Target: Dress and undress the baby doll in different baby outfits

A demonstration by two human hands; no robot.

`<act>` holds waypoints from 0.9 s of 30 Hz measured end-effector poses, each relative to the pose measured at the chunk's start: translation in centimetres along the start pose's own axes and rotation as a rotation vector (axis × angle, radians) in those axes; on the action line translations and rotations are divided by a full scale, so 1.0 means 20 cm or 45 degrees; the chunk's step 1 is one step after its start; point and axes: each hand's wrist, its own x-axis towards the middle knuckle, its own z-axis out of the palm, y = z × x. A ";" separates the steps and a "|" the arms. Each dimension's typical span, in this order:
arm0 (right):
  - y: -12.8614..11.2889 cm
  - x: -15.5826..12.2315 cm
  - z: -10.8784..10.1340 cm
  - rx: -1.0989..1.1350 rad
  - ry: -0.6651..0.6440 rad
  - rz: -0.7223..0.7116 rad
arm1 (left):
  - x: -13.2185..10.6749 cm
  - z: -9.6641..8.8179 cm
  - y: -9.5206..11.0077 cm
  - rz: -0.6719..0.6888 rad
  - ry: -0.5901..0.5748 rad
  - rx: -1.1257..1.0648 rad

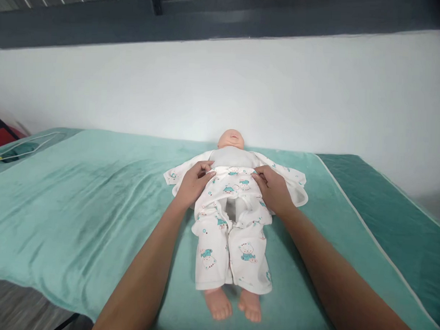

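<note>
A baby doll (231, 139) lies on its back on a teal blanket (89, 199), head toward the wall, bare feet toward me. It wears white trousers (231, 242) printed with small teal animals, and an open matching jacket (291, 179) is spread under its grey torso. My left hand (195, 182) grips the left side of the trousers' waistband, fingers curled on the cloth. My right hand (275, 188) pinches the right side of the same waistband at the doll's hip.
A white wall (222, 88) rises just behind the doll's head, with a dark window frame above. A darker green blanket (395, 214) covers the right side. A red and black object (0, 133) and a small dark item lie at the far left.
</note>
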 end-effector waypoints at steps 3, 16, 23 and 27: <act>0.00 0.10 0.02 0.077 -0.036 0.223 | 0.10 0.00 -0.04 -0.034 0.126 0.131; 0.08 0.24 0.05 0.385 -0.185 0.182 | 0.27 0.00 -0.09 0.226 -0.003 0.346; 0.09 0.30 0.08 0.151 -0.192 0.131 | 0.34 -0.02 -0.05 0.063 -0.157 0.333; 0.12 0.36 0.10 0.071 -0.166 0.214 | 0.41 -0.01 -0.09 0.000 0.028 0.443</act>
